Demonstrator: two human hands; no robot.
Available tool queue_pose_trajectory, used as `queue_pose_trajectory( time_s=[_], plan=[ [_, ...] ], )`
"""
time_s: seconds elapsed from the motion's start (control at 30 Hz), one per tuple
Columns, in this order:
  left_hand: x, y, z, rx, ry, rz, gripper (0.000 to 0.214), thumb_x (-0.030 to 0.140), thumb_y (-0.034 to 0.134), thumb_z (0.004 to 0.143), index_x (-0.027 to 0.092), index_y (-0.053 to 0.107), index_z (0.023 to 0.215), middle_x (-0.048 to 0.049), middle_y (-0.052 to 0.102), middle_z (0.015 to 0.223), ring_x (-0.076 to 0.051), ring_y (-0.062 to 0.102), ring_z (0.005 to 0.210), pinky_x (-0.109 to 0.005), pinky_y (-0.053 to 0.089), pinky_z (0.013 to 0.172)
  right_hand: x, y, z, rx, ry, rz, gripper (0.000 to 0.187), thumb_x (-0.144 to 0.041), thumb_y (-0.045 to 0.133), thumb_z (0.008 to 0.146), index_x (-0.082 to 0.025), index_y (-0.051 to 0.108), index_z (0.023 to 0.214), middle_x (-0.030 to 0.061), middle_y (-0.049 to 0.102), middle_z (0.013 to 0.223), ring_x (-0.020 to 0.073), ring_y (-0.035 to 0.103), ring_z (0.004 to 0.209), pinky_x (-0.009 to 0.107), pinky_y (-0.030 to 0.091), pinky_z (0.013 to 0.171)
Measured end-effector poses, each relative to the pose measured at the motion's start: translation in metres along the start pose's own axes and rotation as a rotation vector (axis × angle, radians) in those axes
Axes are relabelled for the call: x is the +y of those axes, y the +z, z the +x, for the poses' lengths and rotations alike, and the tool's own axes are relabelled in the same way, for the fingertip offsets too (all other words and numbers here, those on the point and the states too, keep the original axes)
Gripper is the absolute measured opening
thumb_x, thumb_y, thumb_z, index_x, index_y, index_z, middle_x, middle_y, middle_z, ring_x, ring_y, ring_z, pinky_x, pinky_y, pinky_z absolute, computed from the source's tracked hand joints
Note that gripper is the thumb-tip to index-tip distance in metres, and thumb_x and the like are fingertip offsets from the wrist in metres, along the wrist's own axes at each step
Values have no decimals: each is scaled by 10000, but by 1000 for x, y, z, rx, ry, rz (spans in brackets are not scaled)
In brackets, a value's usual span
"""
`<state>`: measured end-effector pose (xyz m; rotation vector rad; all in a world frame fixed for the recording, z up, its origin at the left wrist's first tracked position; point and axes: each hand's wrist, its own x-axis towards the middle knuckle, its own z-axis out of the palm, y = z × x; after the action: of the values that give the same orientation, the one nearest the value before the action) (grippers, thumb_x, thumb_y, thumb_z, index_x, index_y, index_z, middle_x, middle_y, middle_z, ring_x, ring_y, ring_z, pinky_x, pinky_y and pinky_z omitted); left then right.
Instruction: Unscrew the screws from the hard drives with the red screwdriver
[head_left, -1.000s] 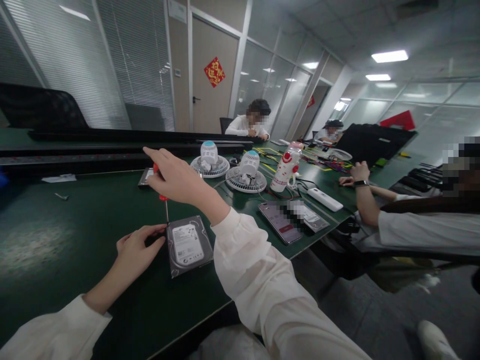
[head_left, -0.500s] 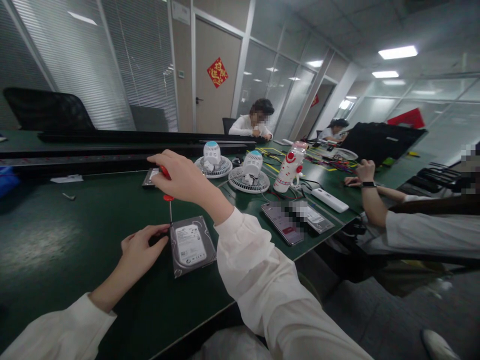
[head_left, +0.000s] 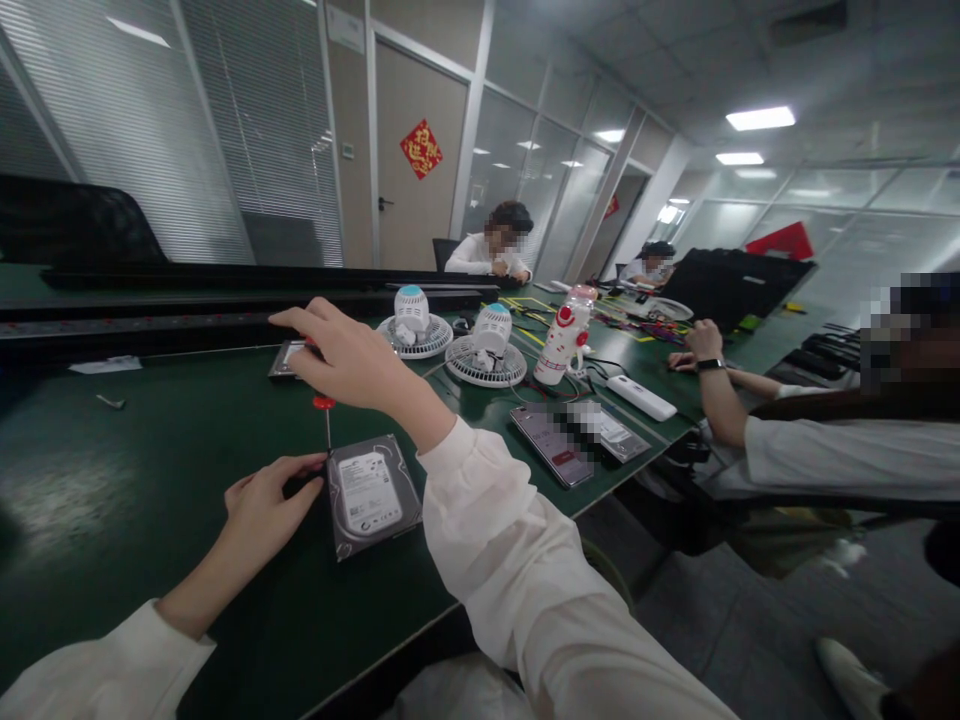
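Note:
A silver hard drive (head_left: 375,497) with a white label lies flat on the green table in front of me. My right hand (head_left: 341,355) is above its far left corner, closed around the red handle of a screwdriver (head_left: 328,425) with the index finger stretched out. The screwdriver stands nearly upright, its shaft pointing down to that corner. My left hand (head_left: 274,500) is at the left edge of the drive, index finger and thumb pinched in at the corner beside the screwdriver's tip. Whether a screw is under the tip is too small to tell.
Behind my right hand lies another hard drive (head_left: 283,362). Two white fans (head_left: 487,360), a bottle (head_left: 564,340), a phone (head_left: 551,445), a third drive (head_left: 619,435) and a white power strip (head_left: 641,397) are to the right. A co-worker's hand (head_left: 703,342) rests at the table's right side.
The view has turned slightly, so everything sits further left in it. Both hands keep their places at the drive's corner, and the screwdriver stays upright there.

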<state>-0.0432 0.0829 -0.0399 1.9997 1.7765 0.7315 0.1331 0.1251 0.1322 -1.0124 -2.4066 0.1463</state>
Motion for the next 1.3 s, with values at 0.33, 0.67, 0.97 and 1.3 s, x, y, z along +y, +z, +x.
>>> queue_pose_trajectory(
  time_s=[0.33,0.67,0.97,1.3],
  plan=[
    [-3,1,2,5,-8,23,470,434,503,882,266,808,1197,-91,823,1234,-398,726,1236,-630,465,1153,8,3,2,9,4,47,511,-240,525,1061,-167,473,1564,124,576,1431,200,646,1104,320,528,925],
    [1,-1,1,14,-23,5,436,417,527,894,281,812,1194,-78,825,1227,-370,734,1226,-590,460,1169,8,5,1,24,18,-68,461,-526,459,1112,-149,569,1355,110,681,1210,252,667,1013,369,511,873],
    [5,-3,-1,-5,-23,41,449,389,511,933,284,795,1265,-61,807,1288,-331,732,1239,-533,478,1158,15,0,3,29,-28,16,316,-255,589,1021,-130,615,1310,127,729,1328,261,677,1181,347,483,957],
    [5,-2,-2,14,3,36,431,377,519,930,293,813,1233,-54,813,1274,-340,716,1263,-542,477,1149,13,-2,5,45,-23,58,346,-250,532,1051,-110,732,1297,78,784,1171,190,700,1052,293,462,900]
  ],
)
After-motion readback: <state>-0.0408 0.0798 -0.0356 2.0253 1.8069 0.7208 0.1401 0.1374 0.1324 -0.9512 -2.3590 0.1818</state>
